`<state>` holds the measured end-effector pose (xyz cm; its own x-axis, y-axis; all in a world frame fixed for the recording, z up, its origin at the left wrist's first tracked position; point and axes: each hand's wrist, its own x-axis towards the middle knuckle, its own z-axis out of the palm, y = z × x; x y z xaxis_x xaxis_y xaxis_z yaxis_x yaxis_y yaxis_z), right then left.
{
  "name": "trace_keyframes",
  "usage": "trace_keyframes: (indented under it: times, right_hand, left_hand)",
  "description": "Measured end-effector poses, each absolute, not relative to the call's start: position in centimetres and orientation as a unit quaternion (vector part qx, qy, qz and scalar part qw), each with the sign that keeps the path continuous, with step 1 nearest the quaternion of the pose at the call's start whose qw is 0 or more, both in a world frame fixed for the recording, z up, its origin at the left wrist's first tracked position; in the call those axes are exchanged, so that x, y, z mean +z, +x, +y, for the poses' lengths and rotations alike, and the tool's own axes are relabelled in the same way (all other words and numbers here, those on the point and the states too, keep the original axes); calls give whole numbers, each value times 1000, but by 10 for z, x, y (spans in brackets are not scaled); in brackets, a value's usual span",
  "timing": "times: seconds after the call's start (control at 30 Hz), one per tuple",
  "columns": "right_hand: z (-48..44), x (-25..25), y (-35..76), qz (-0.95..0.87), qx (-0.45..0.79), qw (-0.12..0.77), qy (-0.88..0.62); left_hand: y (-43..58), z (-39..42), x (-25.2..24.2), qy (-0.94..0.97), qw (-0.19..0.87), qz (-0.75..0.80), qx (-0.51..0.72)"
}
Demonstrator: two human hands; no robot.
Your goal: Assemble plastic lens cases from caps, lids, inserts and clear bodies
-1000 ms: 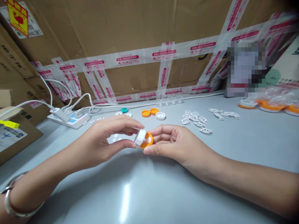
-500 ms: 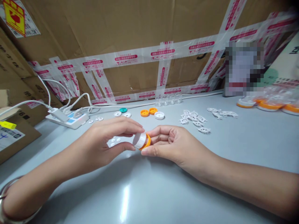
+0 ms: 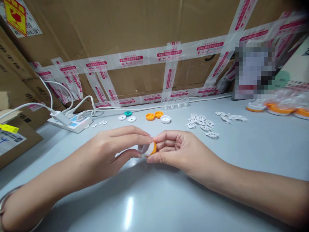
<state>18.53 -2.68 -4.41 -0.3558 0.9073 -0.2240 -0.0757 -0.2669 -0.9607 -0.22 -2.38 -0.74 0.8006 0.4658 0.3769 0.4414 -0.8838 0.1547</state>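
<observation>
My left hand (image 3: 109,148) pinches a white round cap (image 3: 144,149) between thumb and fingers. My right hand (image 3: 180,148) grips an orange round cap (image 3: 153,148) with curled fingers. The white cap sits pressed flush against the orange one, and the two hands meet fingertip to fingertip just above the grey table (image 3: 154,193). Most of the orange cap is hidden by my fingers.
Behind the hands lie two orange caps (image 3: 154,115), a white cap (image 3: 165,119), a teal cap (image 3: 127,113), white discs (image 3: 127,118), small clear vials (image 3: 175,103) and several white gear-like parts (image 3: 202,124). A power strip (image 3: 71,122) with cables sits at left. Cardboard boxes wall the back.
The white cap was tilted open against the orange cap; my left hand has pushed it flat onto the orange one, and both hands have closed together.
</observation>
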Motion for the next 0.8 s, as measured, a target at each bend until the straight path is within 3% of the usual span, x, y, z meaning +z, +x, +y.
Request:
trace_keyframes:
  times: [0.53,0.8]
  right_hand:
    - [-27,-50,186,-488,669,364,-426]
    - [-25,-51,189,-497,690,327,-413]
  left_hand:
    - [-1,-24,-14,952,35,216,214]
    - [-5,-17,-10,941,135,249,183]
